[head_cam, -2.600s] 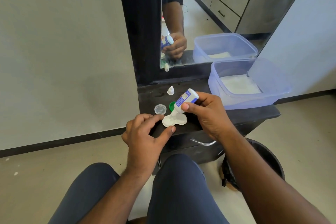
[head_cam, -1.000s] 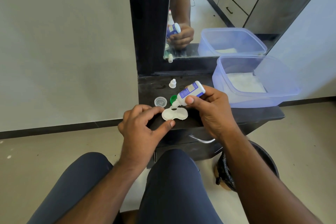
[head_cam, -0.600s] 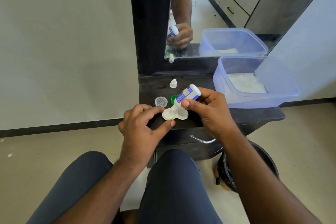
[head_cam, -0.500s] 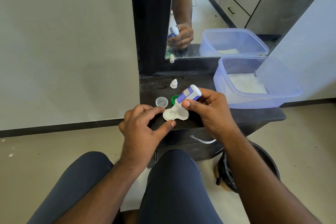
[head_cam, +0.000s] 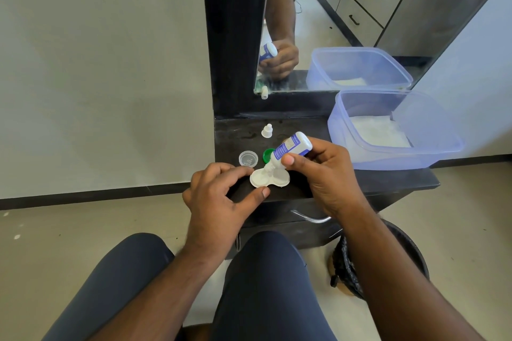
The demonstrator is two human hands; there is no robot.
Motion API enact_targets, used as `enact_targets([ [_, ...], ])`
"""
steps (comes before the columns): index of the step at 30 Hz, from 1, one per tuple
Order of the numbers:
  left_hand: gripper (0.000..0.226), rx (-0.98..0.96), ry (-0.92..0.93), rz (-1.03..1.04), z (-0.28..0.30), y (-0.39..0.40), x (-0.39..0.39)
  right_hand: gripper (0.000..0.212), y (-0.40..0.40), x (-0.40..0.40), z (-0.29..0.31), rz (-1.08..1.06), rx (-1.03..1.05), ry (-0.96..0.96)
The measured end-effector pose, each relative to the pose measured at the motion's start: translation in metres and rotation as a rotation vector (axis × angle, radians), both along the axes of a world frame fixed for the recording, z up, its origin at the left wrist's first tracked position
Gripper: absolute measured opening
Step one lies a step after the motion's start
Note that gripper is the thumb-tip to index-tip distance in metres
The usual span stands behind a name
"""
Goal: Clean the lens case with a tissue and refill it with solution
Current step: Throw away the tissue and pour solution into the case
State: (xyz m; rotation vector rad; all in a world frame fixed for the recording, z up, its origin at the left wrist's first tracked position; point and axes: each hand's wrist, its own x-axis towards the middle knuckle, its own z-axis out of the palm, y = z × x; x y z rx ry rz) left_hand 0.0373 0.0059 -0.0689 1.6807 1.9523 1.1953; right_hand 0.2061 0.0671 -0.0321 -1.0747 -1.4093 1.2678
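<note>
The white lens case (head_cam: pixel 279 178) lies open on the dark shelf (head_cam: pixel 304 124). My left hand (head_cam: pixel 219 199) pinches its left end between thumb and forefinger. My right hand (head_cam: pixel 327 171) grips the small blue-and-white solution bottle (head_cam: pixel 291 148), tipped nozzle-down into the case's left well. A clear lid (head_cam: pixel 248 158) and a green lid (head_cam: pixel 268 155) lie just behind the case. The bottle's white cap (head_cam: pixel 267 130) stands further back.
A clear blue plastic tub (head_cam: pixel 432 119) with white tissues inside sits at the right of the shelf. A mirror (head_cam: pixel 346 8) rises behind. A drawer handle (head_cam: pixel 310 218) is under the shelf, and a black-lined bin (head_cam: pixel 401 243) stands on the floor at the right.
A second ago the bottle was lifted and lay flatter above the case; it has tipped down so its nozzle sits in the left well. My left hand has stayed on the case.
</note>
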Motion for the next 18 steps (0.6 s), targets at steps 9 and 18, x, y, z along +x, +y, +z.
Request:
enact_targets([
  [9, 0.041, 0.002, -0.002, -0.001, 0.0014, -0.0007, 0.0004, 0.033, 0.0013, 0.0010, -0.0026, -0.018, -0.012, 0.019],
  [18, 0.041, 0.002, -0.013, -0.004, 0.0012, -0.0009, 0.0010, 0.035, 0.0025, 0.0008, -0.0036, -0.025, -0.006, 0.015],
])
